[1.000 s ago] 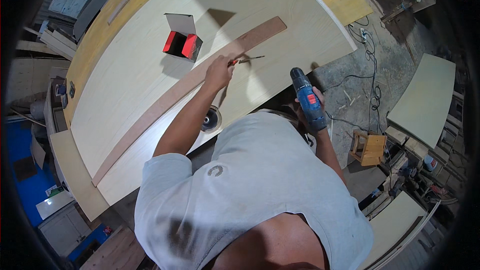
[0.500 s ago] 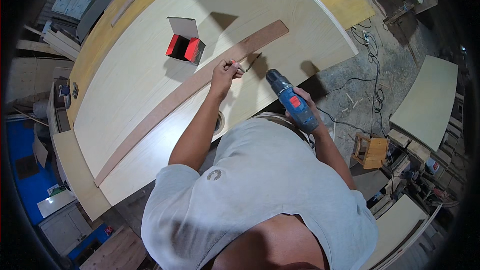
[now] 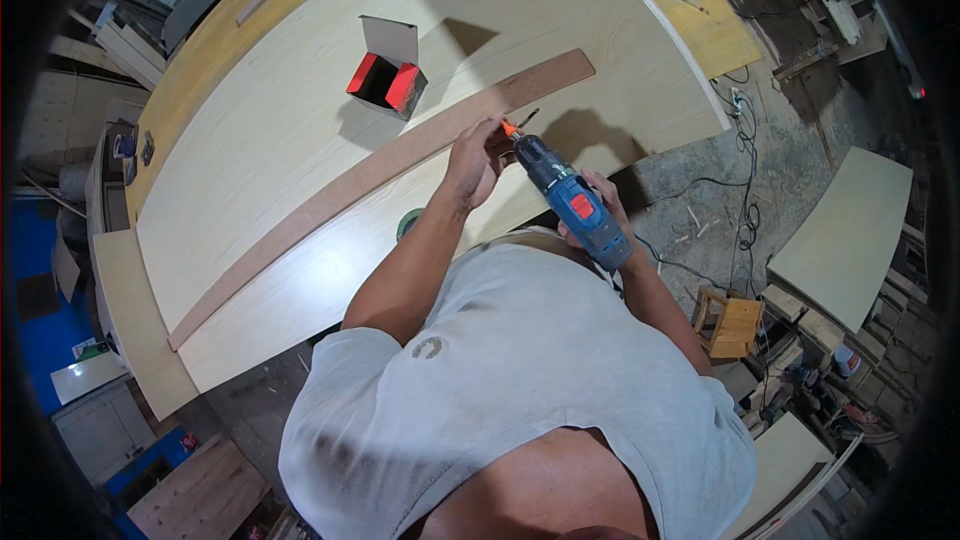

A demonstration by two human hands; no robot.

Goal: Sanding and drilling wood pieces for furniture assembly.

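Observation:
My right hand (image 3: 606,202) is wrapped round the handle of a blue and black cordless drill (image 3: 582,208), whose chuck points up and left over the pale board. At the chuck's front my left hand (image 3: 474,162) pinches a small orange-tipped bit (image 3: 509,128); its far end is hidden by the fingers and chuck. Just beyond lies a thin dark rod (image 3: 529,118), partly covered by the drill. A long curved brown wooden strip (image 3: 330,186) rests on the board under my left hand. Farther off stands an opened red and black box (image 3: 388,80) with its flap up.
The large pale plywood board (image 3: 270,150) lies over a yellowish sheet (image 3: 738,40), where a pen-like tool (image 3: 684,0) rests. A green-edged roll (image 3: 408,224) sits by my left forearm. On the floor to the right are cables (image 3: 748,195) and a small wooden stool (image 3: 735,326).
The drill has risen up and left to meet my left hand, and the orange tip is now at its chuck. My left hand has shifted slightly right and turned. The view has shifted slightly.

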